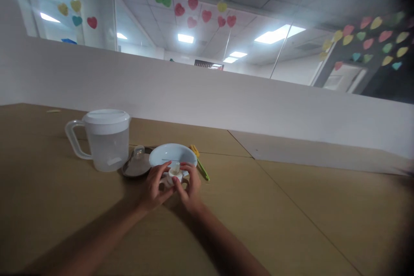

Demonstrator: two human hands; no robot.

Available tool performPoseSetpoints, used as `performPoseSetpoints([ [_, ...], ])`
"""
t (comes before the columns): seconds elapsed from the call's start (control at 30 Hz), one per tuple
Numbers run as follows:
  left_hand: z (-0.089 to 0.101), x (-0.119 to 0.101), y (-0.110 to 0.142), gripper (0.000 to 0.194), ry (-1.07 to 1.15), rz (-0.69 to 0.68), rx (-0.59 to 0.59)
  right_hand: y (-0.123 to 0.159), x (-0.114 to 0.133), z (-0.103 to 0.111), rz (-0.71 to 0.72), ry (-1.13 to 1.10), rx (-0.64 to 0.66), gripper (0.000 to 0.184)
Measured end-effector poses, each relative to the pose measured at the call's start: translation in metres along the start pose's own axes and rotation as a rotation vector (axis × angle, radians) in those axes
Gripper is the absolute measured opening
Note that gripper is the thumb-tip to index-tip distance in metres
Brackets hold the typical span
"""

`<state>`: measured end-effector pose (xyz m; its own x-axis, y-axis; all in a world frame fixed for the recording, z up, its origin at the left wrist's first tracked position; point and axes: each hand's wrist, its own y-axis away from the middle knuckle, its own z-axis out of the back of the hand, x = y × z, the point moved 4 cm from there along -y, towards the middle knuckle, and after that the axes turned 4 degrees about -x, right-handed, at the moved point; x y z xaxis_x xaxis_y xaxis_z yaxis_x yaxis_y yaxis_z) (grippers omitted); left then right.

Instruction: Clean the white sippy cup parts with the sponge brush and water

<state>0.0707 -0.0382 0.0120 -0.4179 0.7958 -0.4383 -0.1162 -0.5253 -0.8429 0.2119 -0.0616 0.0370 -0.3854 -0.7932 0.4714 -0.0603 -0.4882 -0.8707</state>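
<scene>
Between both hands is a small white round piece with a clear, upright nub [175,174], like a little cup or cap; its exact kind cannot be made out. My left hand [157,186] curls around its left side, thumb and fingers touching it. From the right, my right hand [190,185] closes on it with the thumb at the front. Just behind the fingers stands a white bowl [173,151], its front partly hidden by my hands. A dark-rimmed tray [136,168] left of the bowl bears a small clear cup-like piece [139,152].
A translucent pitcher with a white lid [108,138] stands at the left, its handle pointing left. A green and yellow tool [200,164] lies right of the bowl. The wooden table [258,215] meets a white wall [194,95] below a window with heart stickers.
</scene>
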Motion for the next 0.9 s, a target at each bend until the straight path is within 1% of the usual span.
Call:
performPoseSetpoints([
  [0.1, 0.000, 0.000, 0.001, 0.054, 0.046, 0.026, -0.028, 0.001, 0.001, 0.000, 0.044, 0.020, 0.038, 0.023],
  [0.23, 0.001, -0.002, 0.000, 0.035, 0.096, 0.098, -0.049, 0.004, 0.000, 0.000, 0.053, 0.012, 0.066, 0.024],
  [0.3, 0.002, -0.002, -0.001, 0.032, 0.101, 0.115, -0.048, 0.004, 0.001, 0.002, 0.061, 0.003, 0.057, 0.024],
  [0.37, 0.003, -0.002, -0.001, 0.032, 0.098, 0.118, -0.052, 0.003, 0.003, 0.005, 0.083, 0.023, 0.024, 0.023],
  [0.43, 0.002, -0.001, -0.001, 0.032, 0.097, 0.119, -0.048, 0.000, 0.007, 0.008, 0.129, 0.080, -0.010, 0.018],
  [0.53, 0.002, 0.004, 0.001, 0.035, 0.094, 0.105, -0.051, -0.005, 0.014, 0.011, 0.225, 0.165, -0.025, 0.011],
  [0.7, 0.000, 0.006, 0.002, 0.038, 0.078, 0.072, -0.023, -0.007, 0.020, 0.013, 0.360, 0.235, -0.048, 0.010],
  [0.8, -0.001, 0.006, 0.001, 0.045, 0.073, 0.091, -0.038, -0.004, 0.023, 0.014, 0.419, 0.276, -0.056, 0.011],
  [0.9, -0.003, 0.009, 0.003, 0.055, 0.077, 0.119, -0.043, -0.001, 0.029, 0.013, 0.477, 0.266, -0.047, 0.013],
])
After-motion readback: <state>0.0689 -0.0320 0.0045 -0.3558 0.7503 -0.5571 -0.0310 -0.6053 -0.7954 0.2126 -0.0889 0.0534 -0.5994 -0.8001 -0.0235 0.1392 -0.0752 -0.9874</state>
